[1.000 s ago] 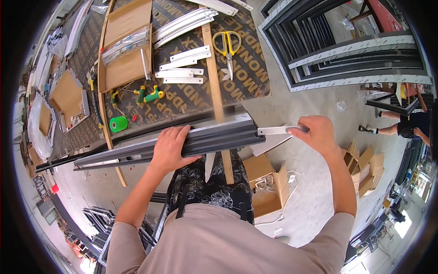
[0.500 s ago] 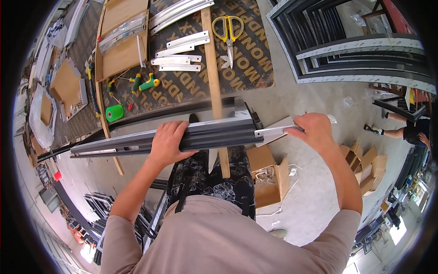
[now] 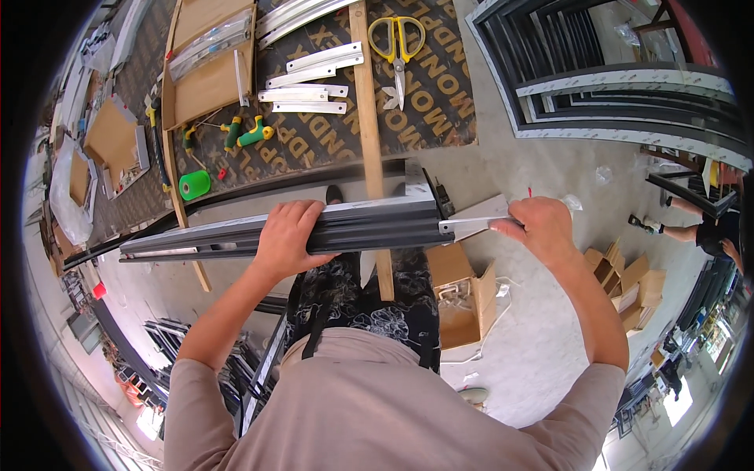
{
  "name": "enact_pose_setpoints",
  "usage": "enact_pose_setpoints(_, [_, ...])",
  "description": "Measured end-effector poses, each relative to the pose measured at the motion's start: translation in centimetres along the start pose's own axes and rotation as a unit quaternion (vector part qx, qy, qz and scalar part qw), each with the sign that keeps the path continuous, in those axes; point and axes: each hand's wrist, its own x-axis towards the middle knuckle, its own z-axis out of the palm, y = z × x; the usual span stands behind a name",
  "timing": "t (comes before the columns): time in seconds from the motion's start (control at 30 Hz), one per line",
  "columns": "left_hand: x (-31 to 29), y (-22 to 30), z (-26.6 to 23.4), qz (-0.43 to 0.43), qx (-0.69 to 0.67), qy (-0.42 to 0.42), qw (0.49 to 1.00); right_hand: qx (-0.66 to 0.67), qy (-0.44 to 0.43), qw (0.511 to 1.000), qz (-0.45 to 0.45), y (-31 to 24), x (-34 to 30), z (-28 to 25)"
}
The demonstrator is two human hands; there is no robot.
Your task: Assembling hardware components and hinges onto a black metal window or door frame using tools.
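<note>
A long black metal profile (image 3: 377, 229) lies crosswise in front of me, over the wooden battens. My left hand (image 3: 284, 239) grips it near its middle, with the fingers over the far edge and the thumb on the near side. At the profile's right end, my right hand (image 3: 543, 226) is closed on a flat silver metal strip (image 3: 465, 227). The strip has a hole near its left tip, and that tip meets the profile's end. I cannot tell how far it reaches inside. A small red tip shows above my right fist; the rest of it is hidden.
Ahead, the printed board table (image 3: 440, 129) holds yellow-handled scissors (image 3: 399, 55), several silver strips (image 3: 302, 94), green-yellow tools (image 3: 255, 132) and a green roll (image 3: 195, 184). Black frames (image 3: 620, 82) stand far right. A cardboard box (image 3: 459, 322) is near my legs. A person stands at the right edge.
The profile has turned slightly, showing more of its near side. Both hands keep their holds, and the strip stays at the profile's end. The view has shifted a little.
</note>
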Motion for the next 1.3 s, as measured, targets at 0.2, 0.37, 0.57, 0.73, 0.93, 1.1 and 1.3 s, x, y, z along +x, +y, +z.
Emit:
enact_pose_setpoints(0.2, [0.1, 0.0, -0.1, 0.0, 0.0, -0.001, 1.0, 0.037, -0.058, 0.996, 0.054, -0.5, 0.0, 0.5])
enact_pose_setpoints(0.37, [0.0, -0.2, -0.3, -0.001, -0.009, 0.005, 1.0, 0.049, -0.055, 0.997, 0.019, -0.3, 0.9, 1.0])
enact_pose_setpoints(0.57, [0.2, -0.1, -0.3, 0.006, -0.001, 0.006, 1.0, 0.123, -0.081, 0.987, 0.063, -1.3, 1.4, 2.0])
enact_pose_setpoints(0.73, [0.2, 0.0, 0.1, -0.001, 0.0, -0.003, 1.0, 0.099, -0.049, 0.994, 0.015, -5.3, 2.7, 4.2])
enact_pose_setpoints(0.93, [-0.2, 0.1, -0.1, -0.007, -0.002, 0.01, 1.0, 0.028, 0.134, 0.978, 0.157, -3.5, -1.4, 0.8])
enact_pose_setpoints(1.1, [0.2, 0.0, 0.1, 0.006, -0.011, 0.015, 1.0, 0.235, 0.08, 0.941, 0.23, -6.0, -1.5, 2.5])
enact_pose_setpoints(1.3, [0.5, -0.3, 0.0, 0.006, -0.022, 0.016, 1.0, 0.305, 0.049, 0.924, 0.225, -9.8, 0.7, 2.5])
